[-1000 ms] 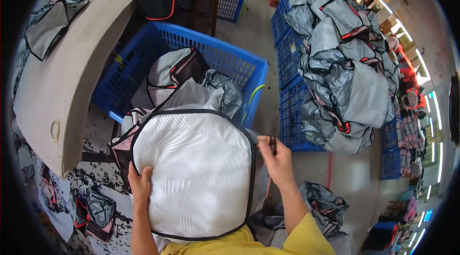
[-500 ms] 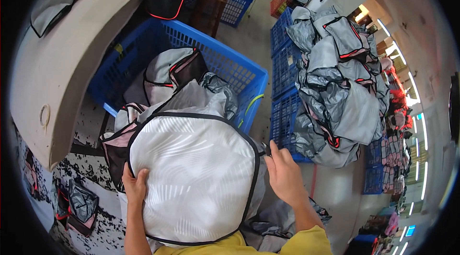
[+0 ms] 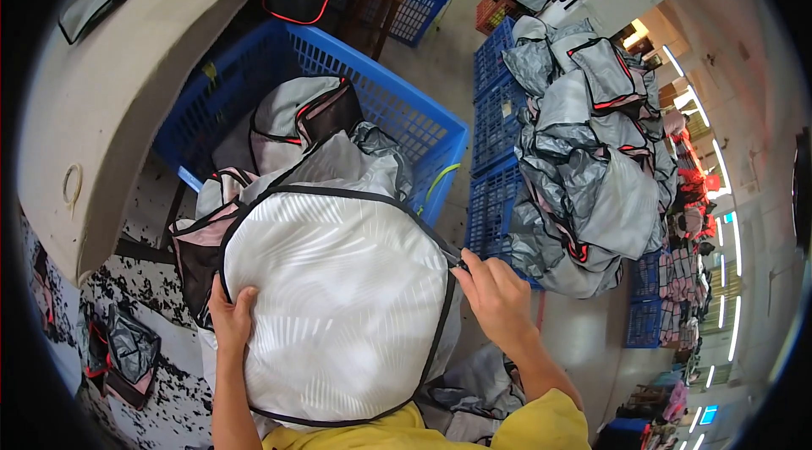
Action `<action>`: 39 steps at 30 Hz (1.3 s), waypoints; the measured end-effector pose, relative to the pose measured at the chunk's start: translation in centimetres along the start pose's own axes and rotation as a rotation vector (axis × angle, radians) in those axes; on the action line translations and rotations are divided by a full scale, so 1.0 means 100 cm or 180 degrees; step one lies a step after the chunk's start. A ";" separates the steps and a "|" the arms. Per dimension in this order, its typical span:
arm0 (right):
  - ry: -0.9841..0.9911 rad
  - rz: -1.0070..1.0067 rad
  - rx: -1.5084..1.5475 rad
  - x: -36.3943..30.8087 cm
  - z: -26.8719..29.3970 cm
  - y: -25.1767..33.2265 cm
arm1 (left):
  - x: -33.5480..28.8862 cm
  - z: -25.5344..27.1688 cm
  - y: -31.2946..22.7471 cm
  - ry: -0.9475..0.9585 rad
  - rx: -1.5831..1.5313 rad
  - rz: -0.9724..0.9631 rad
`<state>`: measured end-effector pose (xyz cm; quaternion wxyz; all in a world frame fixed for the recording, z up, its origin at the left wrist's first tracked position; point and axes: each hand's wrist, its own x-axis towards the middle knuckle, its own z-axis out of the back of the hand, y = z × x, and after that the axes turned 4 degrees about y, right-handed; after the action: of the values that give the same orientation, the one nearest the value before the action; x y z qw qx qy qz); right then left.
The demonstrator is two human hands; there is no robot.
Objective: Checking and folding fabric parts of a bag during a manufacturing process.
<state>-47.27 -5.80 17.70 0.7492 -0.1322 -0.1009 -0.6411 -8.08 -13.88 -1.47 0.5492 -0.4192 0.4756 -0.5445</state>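
White panel (image 3: 338,306), black-edged, between hands
Left hand (image 3: 231,315) clamped on its edge; right hand (image 3: 497,293), apart, pinching dark tool (image 3: 458,264) at opposite edge; blue basket (image 3: 385,79) beyond both

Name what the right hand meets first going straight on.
Probably the black edging of the white panel; the dark tool in the right hand points there, though depth is unclear.
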 end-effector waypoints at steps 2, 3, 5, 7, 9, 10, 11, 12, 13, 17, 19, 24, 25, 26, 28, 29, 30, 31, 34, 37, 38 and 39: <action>0.0007 0.0033 0.0012 0.001 -0.005 -0.003 | -0.001 0.001 0.001 0.0006 0.0027 0.0028; 0.0011 0.0063 0.0013 0.002 -0.005 -0.004 | -0.001 0.001 0.001 0.0017 0.0045 0.0048; 0.0041 0.0076 -0.0014 0.002 -0.006 -0.004 | 0.000 0.001 0.001 0.0024 0.0055 0.0035; 0.0074 0.0089 -0.0035 0.003 -0.006 -0.004 | -0.001 0.000 0.000 0.0029 0.0071 0.0027; 0.0113 0.0089 0.0153 0.005 -0.006 -0.003 | -0.001 -0.001 -0.002 0.0008 0.0036 0.0039; 0.0121 0.0088 0.0150 0.005 -0.006 -0.004 | -0.001 -0.001 -0.004 0.0012 0.0033 0.0045; 0.0122 0.0089 0.0156 0.003 -0.007 -0.005 | -0.001 -0.001 -0.005 0.0042 0.0016 0.0067; 0.0119 0.0092 0.0168 0.003 -0.008 -0.006 | 0.000 -0.001 -0.006 0.0067 0.0004 0.0088; 0.0122 0.0093 0.0171 0.003 -0.008 -0.005 | 0.000 -0.001 -0.006 0.0067 0.0006 0.0092; 0.0151 0.0060 0.0038 0.002 -0.007 0.000 | 0.000 -0.001 -0.003 0.0003 -0.0033 0.0005; 0.0136 0.0047 0.0000 0.002 -0.007 0.001 | -0.001 -0.001 -0.003 -0.0016 -0.0037 0.0001; 0.0129 -0.0033 -0.0057 -0.002 -0.011 0.002 | 0.001 -0.003 -0.007 0.0045 -0.0061 -0.0008; 0.0125 -0.0029 -0.0058 -0.004 -0.013 0.000 | 0.001 -0.003 -0.007 0.0040 -0.0063 -0.0011; -0.0092 -0.0049 -0.0075 -0.006 -0.017 -0.003 | 0.001 -0.003 -0.007 0.0005 -0.0001 -0.0030; -0.0320 -0.0034 -0.0065 -0.007 -0.019 -0.003 | -0.001 -0.001 -0.006 -0.0074 0.0068 -0.0044; -0.0349 -0.0140 0.0017 -0.006 -0.017 -0.001 | -0.003 -0.002 -0.007 -0.0098 -0.0055 0.0009; -0.0388 -0.0229 0.0107 -0.002 -0.016 0.002 | -0.002 -0.001 -0.007 -0.0143 -0.0178 0.0054; -0.0415 -0.0182 0.0137 -0.001 -0.014 0.005 | -0.003 -0.002 -0.004 -0.0202 -0.0168 0.0040; -0.0141 -0.0249 -0.0124 -0.005 -0.013 0.009 | 0.001 -0.007 0.007 -0.0117 -0.0198 0.0040; -0.0320 -0.0391 -0.0028 0.000 -0.022 0.003 | 0.000 -0.005 0.003 -0.0090 -0.0090 0.0105; -0.0284 -0.0636 0.0229 0.002 -0.024 0.005 | -0.001 -0.002 0.000 -0.0131 -0.0078 0.0079; -0.0282 -0.0555 0.0289 0.004 -0.026 0.006 | -0.005 0.000 -0.001 -0.0227 -0.0059 0.0102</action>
<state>-46.62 -6.91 15.35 0.6906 -0.1170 -0.1740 -0.6922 -8.06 -13.39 -1.34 0.5705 -0.4357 0.4674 -0.5159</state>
